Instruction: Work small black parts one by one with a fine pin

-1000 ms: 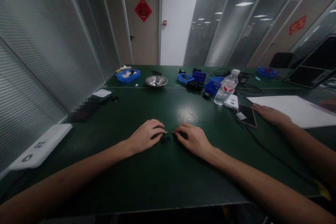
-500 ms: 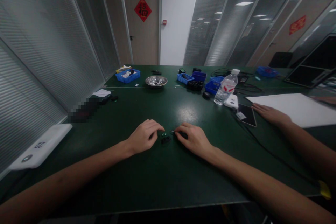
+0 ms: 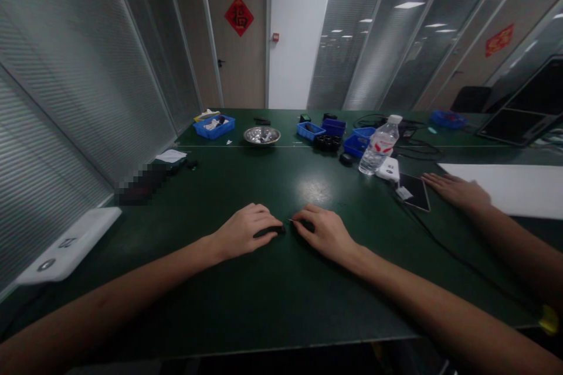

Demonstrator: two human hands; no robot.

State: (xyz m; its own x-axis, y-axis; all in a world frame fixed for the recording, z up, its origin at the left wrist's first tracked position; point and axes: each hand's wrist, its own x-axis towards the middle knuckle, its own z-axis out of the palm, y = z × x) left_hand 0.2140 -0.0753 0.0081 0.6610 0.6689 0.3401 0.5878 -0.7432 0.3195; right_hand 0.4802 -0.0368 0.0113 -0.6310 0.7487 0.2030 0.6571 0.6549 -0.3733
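At the middle of the dark green table [image 3: 246, 299], my left hand [image 3: 244, 228] is closed around a small black part [image 3: 280, 228], thumb below and fingers above. The part's end sticks out past my fingertips, and the rest is hidden. Just to the right, my right hand [image 3: 323, 228] rests on the table with thumb and forefinger pinched. A thin, light-tipped piece [image 3: 290, 221] pokes out from that pinch towards the left hand. Something dark shows under the palm, and its kind cannot be made out. The two hands are close but apart.
A water bottle [image 3: 380, 146], a white device [image 3: 387, 170] and a tablet [image 3: 413, 192] stand to the right. Beside them lies another person's hand [image 3: 460, 193], near a white sheet [image 3: 523, 190]. Farther back are a metal bowl [image 3: 262, 136] and blue trays [image 3: 215, 127]. A white case [image 3: 70, 246] lies left.
My left hand has closed over the small black part, which lay on the table in front of it before. My right hand has hardly moved. The white sheet has shifted to the right.
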